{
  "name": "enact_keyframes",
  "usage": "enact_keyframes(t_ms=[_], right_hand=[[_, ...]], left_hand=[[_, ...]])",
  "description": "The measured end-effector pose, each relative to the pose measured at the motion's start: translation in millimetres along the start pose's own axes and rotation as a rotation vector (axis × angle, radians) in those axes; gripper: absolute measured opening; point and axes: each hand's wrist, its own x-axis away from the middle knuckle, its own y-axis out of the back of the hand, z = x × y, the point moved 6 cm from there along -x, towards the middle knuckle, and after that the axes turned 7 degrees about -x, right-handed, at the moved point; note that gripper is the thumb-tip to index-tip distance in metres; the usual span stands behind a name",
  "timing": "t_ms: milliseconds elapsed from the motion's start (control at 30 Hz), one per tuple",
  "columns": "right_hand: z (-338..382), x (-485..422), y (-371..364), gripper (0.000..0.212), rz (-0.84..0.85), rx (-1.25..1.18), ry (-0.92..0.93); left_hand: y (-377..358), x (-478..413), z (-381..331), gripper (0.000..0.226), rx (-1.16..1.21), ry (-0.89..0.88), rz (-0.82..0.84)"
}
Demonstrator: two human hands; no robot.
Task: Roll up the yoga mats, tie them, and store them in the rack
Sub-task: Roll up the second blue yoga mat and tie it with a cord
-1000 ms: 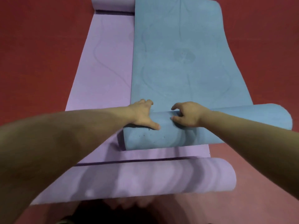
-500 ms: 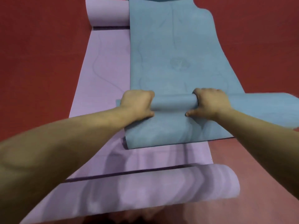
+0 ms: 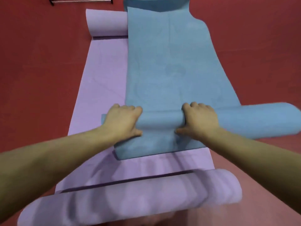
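The blue mat [image 3: 171, 70] lies flat on the red floor [image 3: 32, 62], partly overlapping the purple mat [image 3: 101, 87], with its near end wound into a roll that juts far to the right. The left hand [image 3: 122, 121] and right hand [image 3: 200, 121] each curl over that roll. It looks fatter and skewed on the right, so snug, even pressure would help. Ahead the blue length runs unobstructed toward the rack [image 3: 81, 0].
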Motion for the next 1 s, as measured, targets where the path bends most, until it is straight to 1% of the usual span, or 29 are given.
enact_keyframes(t_ms=[67, 167, 267, 300, 400, 467, 500, 567, 633, 700, 733, 800, 867, 900, 967, 1000], right_hand=[[-7, 23, -33, 0.067, 0.106, 0.004, -0.002], [-16, 59, -68, 0.07, 0.205, 0.028, 0.017], [-20, 93, -96, 0.07, 0.253, 0.079, 0.048], [-21, 101, -103, 0.073, 0.244, 0.095, 0.064], [-26, 108, -107, 0.092, 0.214, 0.129, 0.08], [-30, 115, -110, 0.111, 0.266, 0.129, 0.082], [-33, 121, -111, 0.115, 0.304, 0.106, 0.067], [-40, 136, -116, 0.11, 0.366, -0.007, 0.031], [-50, 148, -122, 0.096, 0.421, -0.148, 0.001], [-63, 155, -127, 0.081, 0.489, -0.249, -0.044], [-69, 156, -129, 0.079, 0.515, -0.263, -0.062], [-78, 159, -130, 0.084, 0.555, -0.201, -0.058], [-75, 165, -130, 0.082, 0.581, -0.016, 0.072], [-72, 169, -128, 0.079, 0.578, 0.057, 0.129], [-66, 182, -133, 0.074, 0.55, 0.11, 0.208], [-64, 186, -138, 0.073, 0.51, 0.138, 0.254]], left_hand=[[-27, 16, -27, 0.064, 0.047, -0.052, 0.156], [-57, 36, -60, 0.068, 0.11, -0.147, 0.359], [-83, 47, -85, 0.079, 0.309, -0.206, 0.59], [-87, 47, -95, 0.082, 0.382, -0.214, 0.625], [-91, 40, -132, 0.085, 0.491, -0.25, 0.622], [-93, 41, -152, 0.083, 0.518, -0.223, 0.589], [-92, 45, -162, 0.082, 0.498, -0.223, 0.551], [-91, 59, -179, 0.079, 0.409, -0.257, 0.458], [-95, 73, -193, 0.076, 0.378, -0.261, 0.396], [-103, 84, -203, 0.08, 0.373, -0.267, 0.384], [-107, 88, -208, 0.086, 0.358, -0.283, 0.393], [-113, 98, -211, 0.099, 0.315, -0.324, 0.423], [-116, 113, -211, 0.102, 0.301, -0.314, 0.416], [-114, 123, -212, 0.097, 0.307, -0.292, 0.388], [-110, 142, -217, 0.077, 0.338, -0.284, 0.287], [-109, 147, -220, 0.07, 0.359, -0.288, 0.248]])
